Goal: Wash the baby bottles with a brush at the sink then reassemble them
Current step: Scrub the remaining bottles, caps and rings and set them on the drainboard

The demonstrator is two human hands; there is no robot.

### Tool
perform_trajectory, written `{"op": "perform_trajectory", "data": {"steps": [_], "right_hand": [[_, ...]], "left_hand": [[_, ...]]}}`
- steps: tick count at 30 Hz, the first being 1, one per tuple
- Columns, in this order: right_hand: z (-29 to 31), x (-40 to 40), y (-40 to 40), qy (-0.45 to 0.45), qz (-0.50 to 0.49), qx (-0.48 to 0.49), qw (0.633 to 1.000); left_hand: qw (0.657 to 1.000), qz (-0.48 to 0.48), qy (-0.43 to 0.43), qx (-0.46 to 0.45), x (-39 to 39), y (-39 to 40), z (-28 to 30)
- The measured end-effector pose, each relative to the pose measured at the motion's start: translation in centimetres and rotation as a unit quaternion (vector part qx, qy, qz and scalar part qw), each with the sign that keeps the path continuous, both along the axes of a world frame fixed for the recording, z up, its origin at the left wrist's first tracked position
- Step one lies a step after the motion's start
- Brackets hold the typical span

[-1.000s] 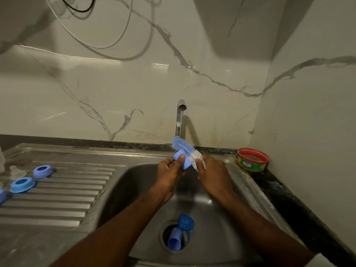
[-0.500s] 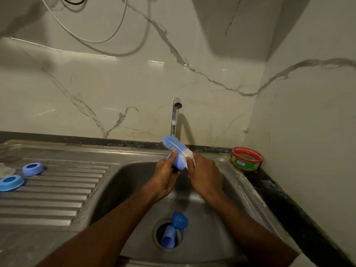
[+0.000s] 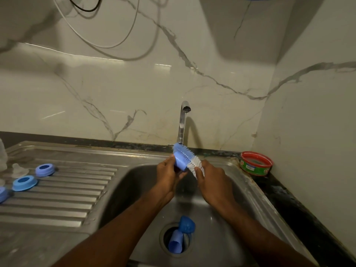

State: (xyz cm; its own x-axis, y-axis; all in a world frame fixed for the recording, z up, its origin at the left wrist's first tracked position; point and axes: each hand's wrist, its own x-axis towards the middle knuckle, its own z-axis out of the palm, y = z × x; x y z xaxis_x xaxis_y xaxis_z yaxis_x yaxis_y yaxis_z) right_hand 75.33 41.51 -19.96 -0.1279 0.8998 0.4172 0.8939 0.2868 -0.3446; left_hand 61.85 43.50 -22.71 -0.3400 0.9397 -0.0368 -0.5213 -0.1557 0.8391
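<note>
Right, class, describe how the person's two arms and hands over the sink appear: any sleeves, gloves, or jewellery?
Both forearms are bare as far as the picture shows; no sleeves reach them. The left hand and right hand wear no gloves. No rings, watch or bracelet show on the visible fingers or wrists. No markings can be made out in this dim light.

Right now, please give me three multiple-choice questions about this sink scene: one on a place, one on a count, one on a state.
1. Where does the red-rimmed tub stand?
A. On the drainboard
B. On the counter right of the sink
C. In the basin

2. How many blue caps lie at the drain?
A. Two
B. Four
C. None

3. What is the left hand doing?
A. Resting open on the counter
B. Turning the tap
C. Holding a blue cap against the brush

Answers:
1 B, it sits by the corner wall.
2 A, two blue caps show there.
3 C, it holds the blue cap against the brush, which the right hand grips.
</note>
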Motion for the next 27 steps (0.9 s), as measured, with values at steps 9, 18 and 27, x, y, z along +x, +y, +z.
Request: {"op": "perform_trajectory", "data": {"steps": [9,18,27], "right_hand": [[-0.1,0.4,0.6,0.012,-0.005,-0.045,0.999],[0.2,0.6,0.3,0.028,0.02,-0.038,0.999],[0.4,0.7,0.6,0.061,0.039,-0.042,0.996]], "left_hand": [[0.996,-0.05,0.069,0.0,0.5,0.3,-0.4],[0.995,-0.071,0.049,0.041,0.2,0.0,0.0],[0.985,0.009,0.159,0.067,-0.9,0.2,0.1]]}}
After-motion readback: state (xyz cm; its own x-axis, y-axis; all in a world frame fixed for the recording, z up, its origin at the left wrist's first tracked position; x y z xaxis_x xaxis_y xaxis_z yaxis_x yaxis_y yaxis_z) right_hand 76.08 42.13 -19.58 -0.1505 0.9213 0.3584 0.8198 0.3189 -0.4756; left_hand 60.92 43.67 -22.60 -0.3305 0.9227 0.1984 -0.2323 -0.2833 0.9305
